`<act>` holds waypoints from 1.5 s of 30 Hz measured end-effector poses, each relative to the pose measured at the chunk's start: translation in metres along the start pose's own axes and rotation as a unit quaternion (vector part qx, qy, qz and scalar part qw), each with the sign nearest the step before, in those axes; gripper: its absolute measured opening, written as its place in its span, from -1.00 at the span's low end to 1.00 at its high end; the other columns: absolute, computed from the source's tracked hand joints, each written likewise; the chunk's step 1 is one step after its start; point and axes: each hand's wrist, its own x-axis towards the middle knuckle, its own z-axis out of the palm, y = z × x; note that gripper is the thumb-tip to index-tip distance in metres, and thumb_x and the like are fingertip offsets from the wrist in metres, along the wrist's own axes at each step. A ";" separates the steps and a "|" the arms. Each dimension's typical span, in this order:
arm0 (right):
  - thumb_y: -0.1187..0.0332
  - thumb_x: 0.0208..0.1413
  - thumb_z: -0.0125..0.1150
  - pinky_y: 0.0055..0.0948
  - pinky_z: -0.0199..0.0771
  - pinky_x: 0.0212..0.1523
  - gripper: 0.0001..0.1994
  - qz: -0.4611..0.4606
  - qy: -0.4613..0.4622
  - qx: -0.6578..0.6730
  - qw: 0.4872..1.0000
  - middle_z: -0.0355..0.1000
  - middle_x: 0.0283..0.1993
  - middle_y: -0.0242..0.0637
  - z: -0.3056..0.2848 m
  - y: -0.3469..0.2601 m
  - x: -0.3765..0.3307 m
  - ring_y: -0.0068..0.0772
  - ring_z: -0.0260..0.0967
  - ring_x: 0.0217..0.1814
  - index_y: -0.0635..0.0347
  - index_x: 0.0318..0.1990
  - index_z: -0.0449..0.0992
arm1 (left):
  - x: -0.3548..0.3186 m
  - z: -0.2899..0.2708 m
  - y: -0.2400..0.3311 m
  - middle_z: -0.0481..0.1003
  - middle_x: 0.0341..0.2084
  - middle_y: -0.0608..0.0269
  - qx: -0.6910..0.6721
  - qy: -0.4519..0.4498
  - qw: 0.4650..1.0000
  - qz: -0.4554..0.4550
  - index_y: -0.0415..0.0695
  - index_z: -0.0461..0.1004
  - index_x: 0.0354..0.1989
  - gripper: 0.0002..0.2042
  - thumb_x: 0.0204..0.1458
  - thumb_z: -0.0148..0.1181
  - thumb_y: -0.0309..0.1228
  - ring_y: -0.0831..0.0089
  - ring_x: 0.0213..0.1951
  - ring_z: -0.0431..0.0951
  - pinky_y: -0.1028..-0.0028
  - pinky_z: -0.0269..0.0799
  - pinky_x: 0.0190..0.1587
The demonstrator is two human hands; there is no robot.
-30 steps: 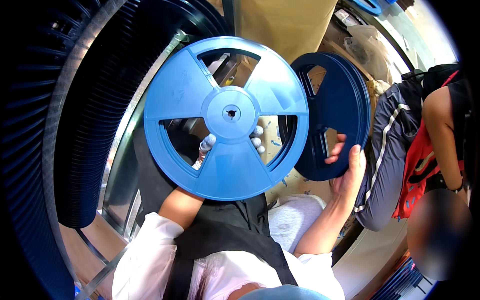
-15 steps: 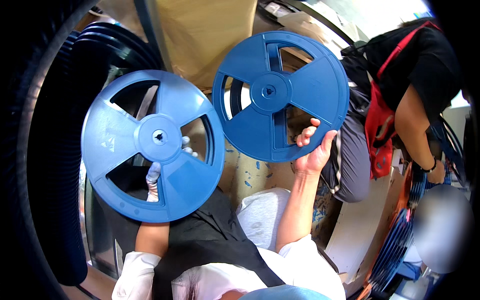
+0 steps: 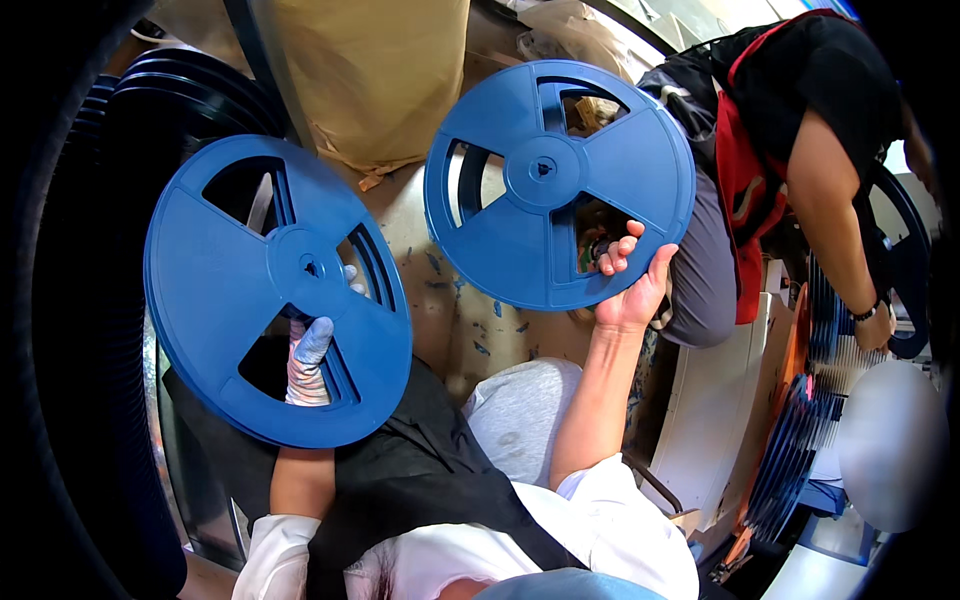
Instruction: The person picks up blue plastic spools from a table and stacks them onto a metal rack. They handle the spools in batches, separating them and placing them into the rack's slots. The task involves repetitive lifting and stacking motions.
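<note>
Two large blue plastic reels with cut-out windows and small centre holes are in my hands. My left hand (image 3: 308, 362), in a pale fabric glove, grips the left reel (image 3: 212, 285) through its lower window, thumb in front and fingertips showing through the right window. That reel is tilted, with a second flange visible behind the front one. My bare right hand (image 3: 640, 288) holds the right reel (image 3: 640, 160) by its lower right rim, thumb near the edge and fingers curled at a window. This reel faces me almost flat, slightly higher and farther off.
Dark reels (image 3: 190, 85) are stacked along the left side. A large tan sack or cover (image 3: 385, 75) stands beyond. At the right, a bending co-worker (image 3: 830, 170) has a hand at a dark reel (image 3: 905, 270), above a row of blue reels (image 3: 785, 480) beside a white box (image 3: 705, 440).
The left reel has turned more edge-on and shifted slightly left in my left hand. The right reel stays nearly in place. The co-worker's dark reel now shows more fully.
</note>
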 end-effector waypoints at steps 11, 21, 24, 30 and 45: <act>-0.11 0.27 -0.21 -0.54 0.33 -0.46 -0.41 0.017 -0.008 0.010 1.000 0.40 -0.41 -0.26 0.019 -0.007 -0.002 -0.50 0.26 -0.46 0.37 -0.02 0.35 | 0.019 -0.033 -0.019 0.31 0.15 0.12 0.059 -0.008 0.998 0.032 -0.13 0.15 0.27 -0.40 0.02 0.24 -0.53 0.29 0.16 0.37 0.29 0.36 0.19; -0.14 0.25 -0.17 -0.51 0.30 -0.44 -0.40 0.016 0.019 -0.052 0.998 0.41 -0.38 -0.28 0.032 -0.016 -0.017 -0.49 0.27 -0.43 0.36 -0.03 0.37 | 0.003 0.047 -0.007 0.49 -0.15 0.23 0.153 0.077 0.985 0.002 -0.18 0.33 0.09 -0.58 0.03 0.26 -0.49 0.48 -0.12 0.49 0.54 0.46 -0.11; -0.14 0.24 -0.17 -0.49 0.43 -0.39 -0.39 0.013 0.043 -0.103 0.994 0.46 -0.36 -0.22 0.050 -0.014 -0.035 -0.43 0.38 -0.43 0.35 -0.03 0.38 | 0.010 0.036 -0.040 0.48 -0.24 0.27 0.210 0.106 0.972 0.018 -0.19 0.37 0.03 -0.61 0.01 0.28 -0.47 0.50 -0.19 0.48 0.57 0.46 -0.18; 0.01 0.15 0.13 -0.39 0.45 -0.11 -0.48 -0.059 -0.151 -0.346 0.924 0.52 -0.17 -0.06 0.110 0.044 -0.107 -0.22 0.50 -0.16 0.43 -0.07 0.45 | 0.020 0.063 -0.068 0.46 -0.16 0.23 0.294 0.085 0.950 0.060 -0.21 0.33 0.08 -0.55 -0.01 0.29 -0.45 0.44 -0.12 0.47 0.50 0.43 -0.08; -0.11 0.23 -0.11 -0.56 0.45 -0.47 -0.40 -0.046 -0.038 -0.245 0.968 0.52 -0.31 -0.03 0.078 0.016 -0.058 -0.39 0.50 -0.46 0.41 -0.06 0.37 | 0.019 0.023 -0.034 0.35 0.10 0.06 -0.090 -0.078 0.982 -0.146 -0.25 0.20 0.20 -0.31 -0.15 0.32 -0.32 0.22 0.15 0.36 0.20 0.26 0.23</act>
